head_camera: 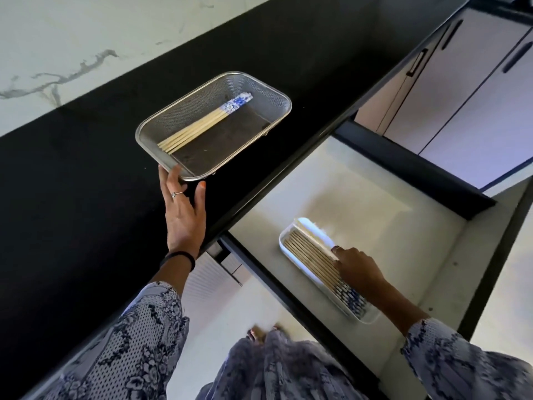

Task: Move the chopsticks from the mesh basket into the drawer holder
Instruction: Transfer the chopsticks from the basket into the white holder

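Observation:
A steel mesh basket (261, 82) sits on the black counter and holds several bamboo chopsticks (199, 125) with blue-and-white patterned ends. My left hand (184, 210) is at the basket's near corner, fingers spread, index finger against the rim and thumb just below the near edge. In the open drawer (375, 197) lies a white oblong holder (284, 241) filled with several matching chopsticks (308, 254). My right hand (356, 268) lies over the middle of that holder, fingers bent down onto the chopsticks. Whether it grips any is hidden by the hand.
The black counter (86, 183) runs diagonally, with a white marble wall (57, 39) behind it. Pale cabinet doors with dark handles (476, 82) are at the upper right. The drawer's dark front rail (288, 295) crosses between me and the holder.

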